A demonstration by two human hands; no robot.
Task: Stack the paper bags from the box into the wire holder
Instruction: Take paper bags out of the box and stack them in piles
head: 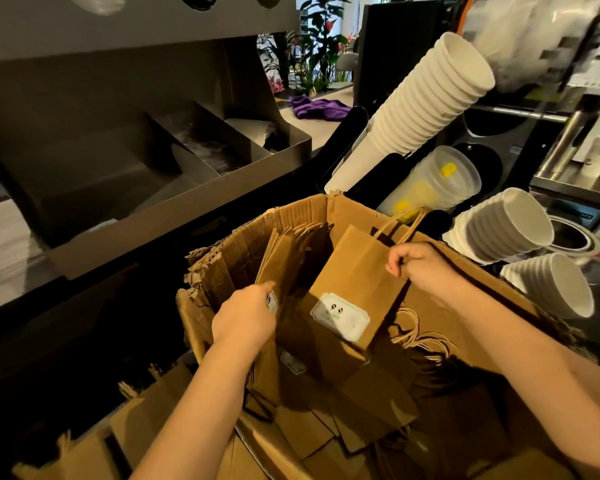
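A torn cardboard box (pixel 440 306) fills the lower middle, with several flat brown paper bags lying in its bottom. My right hand (pixel 418 263) pinches the right edge of one brown paper bag (pixel 357 271) with twisted handles and a white sticker, holding it upright above the box. My left hand (pixel 245 318) reaches into the box's left side and grips a standing bundle of paper bags (pixel 281 258) at their lower edge; its fingers are hidden behind them. No wire holder can be made out.
A dark metal shelf unit with compartments (pixel 174 157) stands to the upper left. Stacks of white paper cups (pixel 430 98) and clear lidded cups (pixel 440 178) jut from dispensers at the right. A purple cloth (pixel 317 108) lies on the far counter.
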